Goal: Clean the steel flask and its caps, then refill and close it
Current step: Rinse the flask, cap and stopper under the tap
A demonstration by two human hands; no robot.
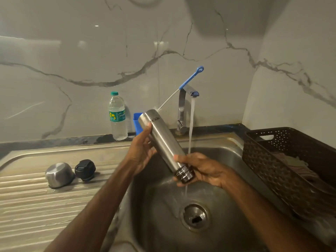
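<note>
— Which step is in hand?

— The rinsing of the flask body, it is judged. The steel flask [163, 140] is held tilted over the sink [227, 153], with its dark threaded mouth turned down toward the lower right. Water [191, 120] is run from the tap [181, 108] just beside it.

— How is it held?

— The upper body is gripped by the left hand [141, 151], with the fingers curled round the steel. The threaded end is cradled and held by the right hand [201, 169], just right of the frame's centre.

— And the caps?

— The steel cap [59, 174] and the black cap [85, 170] are seen side by side on the ribbed counter [27, 197] at lower left, well apart from both hands. Whether they are washed cannot be told.

— What is called for next?

— Probably the mouth is to be brought under the stream, then tipped so the flask is drained. A firm grip is needed, since wet steel is likely slippery. A bottle brush [190, 79] is seen rising behind the flask's upper end; contact cannot be told.
</note>
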